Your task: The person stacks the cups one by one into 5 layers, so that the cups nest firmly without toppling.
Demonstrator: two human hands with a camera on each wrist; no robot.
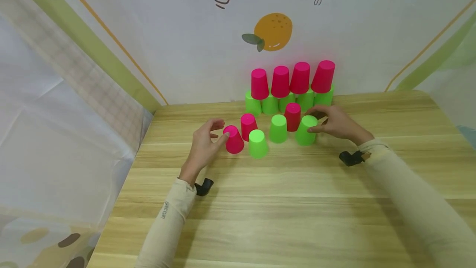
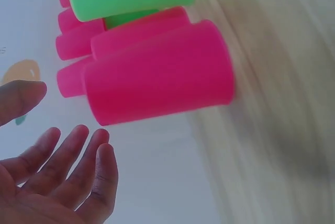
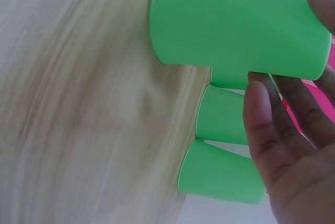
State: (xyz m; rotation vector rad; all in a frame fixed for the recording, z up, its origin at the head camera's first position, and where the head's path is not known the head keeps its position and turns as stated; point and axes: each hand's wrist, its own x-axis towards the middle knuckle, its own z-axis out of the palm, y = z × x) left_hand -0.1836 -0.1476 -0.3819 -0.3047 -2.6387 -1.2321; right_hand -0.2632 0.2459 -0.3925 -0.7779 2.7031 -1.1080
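Note:
In the head view, my left hand (image 1: pixel 205 144) is beside a pink cup (image 1: pixel 234 142) at the left of the front group, fingers spread. The left wrist view shows a gap between those fingers (image 2: pixel 68 156) and the pink cup (image 2: pixel 162 72). My right hand (image 1: pixel 336 123) holds a green cup (image 1: pixel 305 133) at the group's right end, thumb on one side and fingers round the other. The cup stands upside down, and some fingertips are hidden behind it in the right wrist view. Between the hands stand two green cups (image 1: pixel 258 146) (image 1: pixel 278 131) and two pink cups (image 1: pixel 248 124) (image 1: pixel 292 115).
Behind them, a row of several upside-down green cups (image 1: pixel 270 104) carries several pink cups (image 1: pixel 280 82) on top. A white printed cloth (image 1: pixel 186 44) hangs behind the wooden table (image 1: pixel 260 210). Black wrist-camera mounts (image 1: pixel 203 187) jut from both sleeves.

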